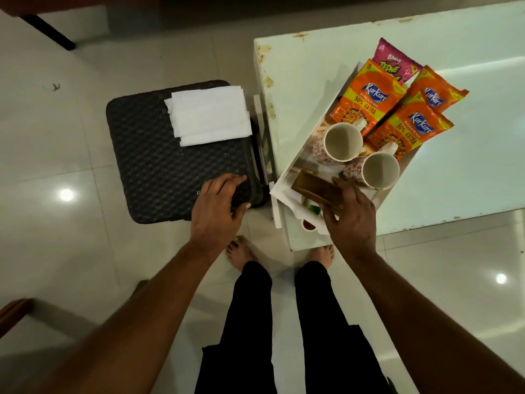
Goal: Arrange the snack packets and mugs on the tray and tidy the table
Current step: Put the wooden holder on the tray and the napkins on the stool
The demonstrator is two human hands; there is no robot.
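A white tray (287,182) sits on the corner of the pale table (468,115). It holds three orange snack packets (366,100), a pink snack packet (393,62) behind them, and two empty mugs (342,142) (380,170). At the tray's near end lies a small brown wooden piece (311,184), and my right hand (350,220) grips it. My left hand (218,206) rests on the near right corner of a black textured stool (159,166), fingers curled over its edge.
A stack of white paper napkins (208,115) lies on the stool's far side. The stool stands just left of the table, on the glossy tiled floor (56,155). My bare feet (241,251) stand between stool and table.
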